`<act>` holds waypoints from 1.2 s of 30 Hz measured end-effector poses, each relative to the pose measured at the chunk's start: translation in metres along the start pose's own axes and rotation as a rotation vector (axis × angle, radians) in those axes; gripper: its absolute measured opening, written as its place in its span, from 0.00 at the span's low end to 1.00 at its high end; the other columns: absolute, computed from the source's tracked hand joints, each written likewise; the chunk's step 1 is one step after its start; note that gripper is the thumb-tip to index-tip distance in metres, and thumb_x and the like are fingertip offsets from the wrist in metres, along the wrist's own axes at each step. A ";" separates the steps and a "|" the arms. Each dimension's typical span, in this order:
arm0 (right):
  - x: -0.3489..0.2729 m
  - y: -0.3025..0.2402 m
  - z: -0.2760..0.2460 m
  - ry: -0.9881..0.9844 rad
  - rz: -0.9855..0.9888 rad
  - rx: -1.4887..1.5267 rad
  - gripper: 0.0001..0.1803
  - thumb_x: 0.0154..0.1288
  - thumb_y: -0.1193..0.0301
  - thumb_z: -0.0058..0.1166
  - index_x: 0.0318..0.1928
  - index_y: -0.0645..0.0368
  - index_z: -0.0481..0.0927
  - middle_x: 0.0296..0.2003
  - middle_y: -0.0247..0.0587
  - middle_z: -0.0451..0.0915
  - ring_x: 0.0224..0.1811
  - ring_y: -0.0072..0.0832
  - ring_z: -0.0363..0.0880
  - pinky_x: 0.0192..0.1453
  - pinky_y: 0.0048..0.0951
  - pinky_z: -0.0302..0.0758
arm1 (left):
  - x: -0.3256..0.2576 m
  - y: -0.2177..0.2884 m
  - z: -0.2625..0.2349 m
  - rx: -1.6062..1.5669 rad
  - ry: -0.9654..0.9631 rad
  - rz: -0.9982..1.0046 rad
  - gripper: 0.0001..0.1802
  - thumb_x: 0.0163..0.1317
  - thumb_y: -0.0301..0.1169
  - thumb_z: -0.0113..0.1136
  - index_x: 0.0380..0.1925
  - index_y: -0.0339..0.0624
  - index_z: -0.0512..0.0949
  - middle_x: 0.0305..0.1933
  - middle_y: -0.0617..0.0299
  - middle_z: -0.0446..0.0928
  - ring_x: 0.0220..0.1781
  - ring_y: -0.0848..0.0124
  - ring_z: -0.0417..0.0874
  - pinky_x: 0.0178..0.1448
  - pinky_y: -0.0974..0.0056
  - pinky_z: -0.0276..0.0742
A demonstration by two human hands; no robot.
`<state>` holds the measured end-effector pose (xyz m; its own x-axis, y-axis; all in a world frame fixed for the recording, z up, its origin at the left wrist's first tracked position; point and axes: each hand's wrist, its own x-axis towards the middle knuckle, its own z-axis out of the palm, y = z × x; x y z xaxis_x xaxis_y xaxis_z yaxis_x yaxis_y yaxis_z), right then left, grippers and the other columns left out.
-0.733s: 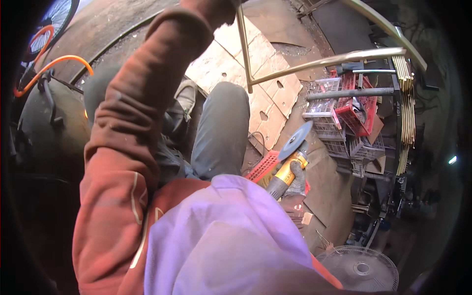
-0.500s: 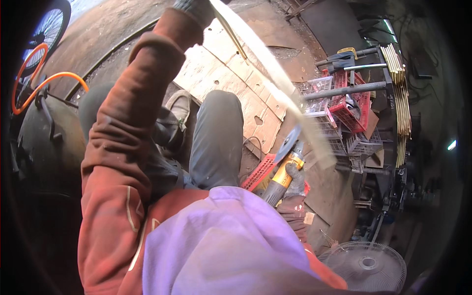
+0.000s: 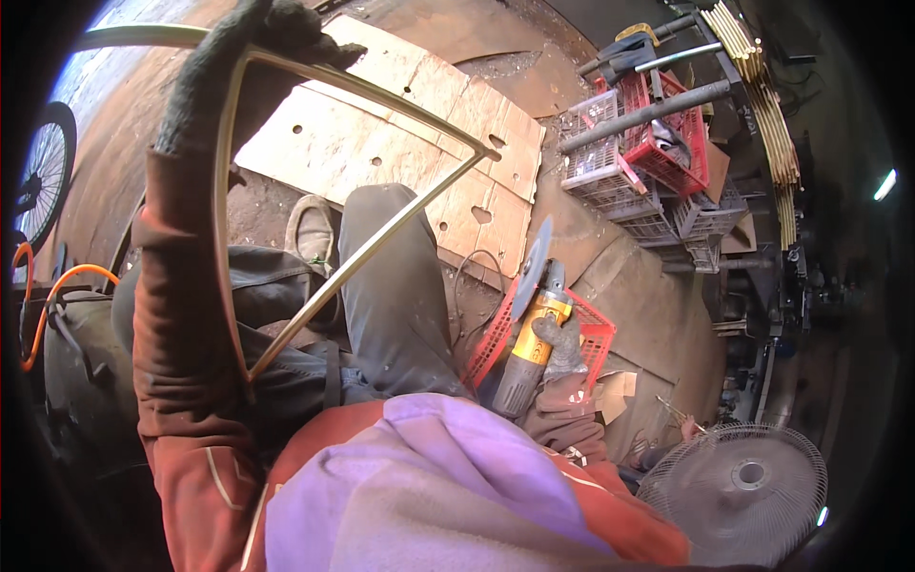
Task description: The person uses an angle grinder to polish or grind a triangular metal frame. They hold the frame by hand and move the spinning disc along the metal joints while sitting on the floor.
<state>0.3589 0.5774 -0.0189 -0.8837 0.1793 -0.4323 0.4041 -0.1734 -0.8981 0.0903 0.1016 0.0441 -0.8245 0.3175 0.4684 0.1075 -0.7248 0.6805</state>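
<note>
One brass-coloured metal frame [image 3: 366, 260], the largest thing held, spans much of the left half: three bars make a triangle, and a further length runs off leftward. Its upper corner is at the left hand [image 3: 286, 36], its lower part crosses in front of the person's legs [image 3: 396, 296], and it is well apart from the right hand [image 3: 562, 345]. Below it, one pale cardboard sheet [image 3: 400, 148] with several holes lies flat. To the right are stacked crates, one red crate [image 3: 658, 160] and at least two greyish crates [image 3: 634, 205], beside brass-coloured rods [image 3: 780, 143] too many to count. One round fan [image 3: 748, 486] shows at lower right, one bicycle wheel [image 3: 45, 186] at far left, near an orange hose [image 3: 81, 272]. Smaller is the one yellow-and-dark angle grinder [image 3: 529, 353], with red slotted plastic [image 3: 491, 334] behind it. The two gloved hands are apart from each other, the left clamped on the frame, the right wrapped round the grinder. One thin disc [image 3: 534, 267] sits at the grinder's head.
</note>
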 end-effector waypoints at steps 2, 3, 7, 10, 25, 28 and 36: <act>-0.007 -0.007 0.012 0.003 -0.003 0.046 0.46 0.50 0.71 0.75 0.69 0.64 0.67 0.52 0.50 0.82 0.44 0.39 0.89 0.46 0.40 0.91 | 0.001 -0.003 0.002 0.032 0.001 -0.016 0.14 0.77 0.42 0.56 0.40 0.43 0.73 0.40 0.61 0.71 0.47 0.62 0.78 0.66 0.47 0.73; -0.008 -0.009 0.018 0.010 -0.039 0.079 0.38 0.50 0.74 0.74 0.63 0.64 0.71 0.45 0.50 0.83 0.40 0.41 0.89 0.44 0.41 0.90 | 0.001 -0.005 0.004 0.050 0.003 -0.025 0.14 0.77 0.42 0.56 0.40 0.43 0.73 0.39 0.61 0.71 0.46 0.62 0.78 0.66 0.47 0.73; -0.004 -0.005 0.023 -0.036 -0.114 0.103 0.34 0.49 0.79 0.73 0.58 0.63 0.73 0.39 0.50 0.84 0.34 0.41 0.89 0.41 0.40 0.90 | 0.001 -0.006 0.005 0.119 0.003 -0.062 0.14 0.77 0.42 0.56 0.38 0.43 0.73 0.38 0.61 0.70 0.45 0.63 0.77 0.66 0.47 0.72; -0.002 -0.003 0.027 -0.005 -0.113 0.038 0.37 0.47 0.80 0.74 0.60 0.61 0.71 0.41 0.48 0.83 0.33 0.38 0.87 0.40 0.39 0.90 | 0.005 -0.014 0.004 0.143 0.013 -0.097 0.14 0.77 0.41 0.56 0.37 0.43 0.72 0.37 0.62 0.69 0.44 0.63 0.76 0.66 0.47 0.72; 0.025 0.015 0.004 -0.068 0.017 -0.006 0.58 0.49 0.67 0.79 0.77 0.66 0.59 0.68 0.53 0.72 0.64 0.42 0.80 0.61 0.44 0.85 | -0.008 -0.026 -0.065 -0.165 0.245 -0.261 0.14 0.75 0.37 0.57 0.31 0.42 0.76 0.32 0.61 0.72 0.38 0.65 0.77 0.66 0.50 0.75; 0.026 0.004 0.014 -0.050 -0.010 0.027 0.52 0.51 0.66 0.78 0.74 0.65 0.62 0.62 0.51 0.76 0.58 0.41 0.82 0.58 0.42 0.85 | -0.025 -0.015 -0.053 -0.030 0.273 -0.225 0.14 0.75 0.37 0.56 0.32 0.41 0.76 0.32 0.61 0.72 0.38 0.64 0.77 0.65 0.51 0.75; 0.036 -0.040 0.041 -0.097 0.077 -0.293 0.51 0.44 0.80 0.77 0.70 0.59 0.63 0.53 0.44 0.80 0.50 0.31 0.84 0.55 0.36 0.84 | -0.047 0.004 0.021 0.324 0.278 -0.173 0.14 0.75 0.38 0.56 0.33 0.40 0.76 0.32 0.60 0.72 0.38 0.64 0.77 0.63 0.52 0.75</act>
<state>0.3014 0.5508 0.0048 -0.8608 0.0807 -0.5024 0.5086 0.1057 -0.8545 0.1417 0.0963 0.0370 -0.9585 0.2092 0.1936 0.0867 -0.4330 0.8972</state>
